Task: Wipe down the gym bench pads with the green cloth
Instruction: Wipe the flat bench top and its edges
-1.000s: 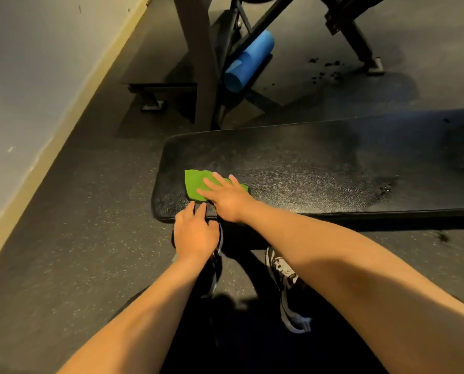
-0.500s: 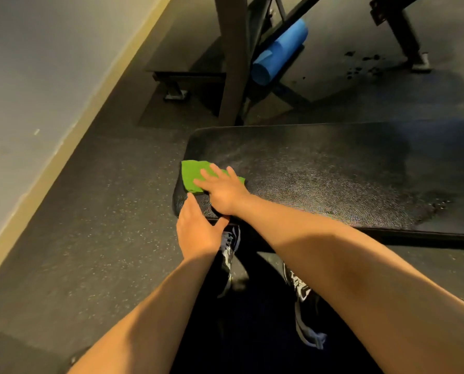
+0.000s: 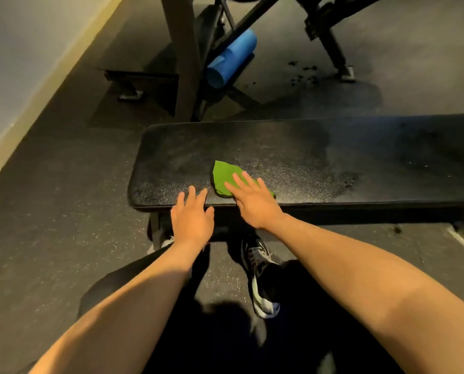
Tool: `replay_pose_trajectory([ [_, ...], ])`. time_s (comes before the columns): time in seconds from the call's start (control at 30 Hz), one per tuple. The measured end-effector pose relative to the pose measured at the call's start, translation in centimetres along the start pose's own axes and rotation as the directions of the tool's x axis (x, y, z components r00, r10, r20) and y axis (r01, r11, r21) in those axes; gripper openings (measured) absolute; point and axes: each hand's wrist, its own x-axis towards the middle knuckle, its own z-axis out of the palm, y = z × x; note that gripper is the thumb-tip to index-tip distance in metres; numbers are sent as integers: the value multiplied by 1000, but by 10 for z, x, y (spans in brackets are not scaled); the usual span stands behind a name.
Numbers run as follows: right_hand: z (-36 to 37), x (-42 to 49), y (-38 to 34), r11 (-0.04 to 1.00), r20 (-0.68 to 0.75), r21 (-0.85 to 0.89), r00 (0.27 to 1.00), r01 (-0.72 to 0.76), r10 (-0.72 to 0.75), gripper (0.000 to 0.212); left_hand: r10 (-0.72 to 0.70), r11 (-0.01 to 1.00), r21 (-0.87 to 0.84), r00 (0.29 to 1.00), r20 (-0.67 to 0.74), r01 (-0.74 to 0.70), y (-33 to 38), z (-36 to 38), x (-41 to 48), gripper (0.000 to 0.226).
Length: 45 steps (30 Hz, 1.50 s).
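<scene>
Right hand flat on the green cloth, left hand beside it

We see the right hand lying palm down with its fingers straight and spread. It presses the cloth onto the black bench pad without curling round it. The cloth lies under that hand's fingers and reaches out past the fingertips, away from us and a little towards the left hand. A thin green strip also shows at the little-finger side of the hand.

The left hand sits just beside the right one, apart from the cloth. Its fingers are straight, their tips rest on the near edge of the pad, and it holds nothing. The cloth's near corner lies just off this hand's thumb side, and we cannot tell whether they touch.

Beyond the fingertips of both hands the pad's surface shines as if damp, and the pad runs on far to the right of the right hand. Below the right wrist a black and white shoe stands on the speckled dark floor. Well beyond the hands, past the far edge of the pad, a blue foam roller leans in a dark metal frame
</scene>
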Motion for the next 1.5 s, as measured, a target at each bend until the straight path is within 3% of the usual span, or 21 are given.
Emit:
replay_pose_trajectory([
  [0.17,-6,-23,7,978,40,-8,977,-207,207,64,117,988,92,987,107,-127,10,2,-3,55],
  [0.27,1,-13,-19,992,134,11,983,-128,126,85,125,991,34,982,144,-131,18,8,-6,57],
  [0.4,9,-20,-7,996,70,-91,997,-3,9,93,99,994,21,984,145,-103,20,10,-10,62],
  [0.57,-4,-53,52,979,-50,-130,987,-159,154,101,-1,996,92,989,147,-13,46,8,-5,60],
  [0.73,-4,-72,73,963,-129,-134,967,-235,218,97,225,966,103,966,131,-239,82,19,-10,63],
  [0.8,2,-63,60,981,-176,-65,970,-181,168,86,217,968,110,971,95,-227,86,28,-11,65],
  [0.9,12,-43,39,998,-240,47,970,33,-21,66,180,984,-28,982,66,-178,81,36,-6,67],
  [0.97,16,-39,37,997,-304,46,952,58,-41,63,151,986,-79,986,64,-146,78,39,-3,67],
  [1.07,16,-51,54,996,-236,-88,971,19,-40,70,221,974,32,970,99,-226,92,38,-5,70],
  [1.2,8,-72,91,993,-279,-66,958,-93,71,70,334,928,115,928,163,-354,133,47,-15,75],
  [1.3,-1,-94,122,977,-239,-83,956,-195,170,82,258,936,179,936,238,-303,148,55,-18,75],
  [1.4,-13,-113,148,954,-244,-79,933,-290,263,93,209,969,69,940,270,-235,145,49,-21,72],
  [1.5,-21,-118,151,951,-274,-44,919,-306,283,85,231,966,49,934,274,-253,145,42,-24,71],
])
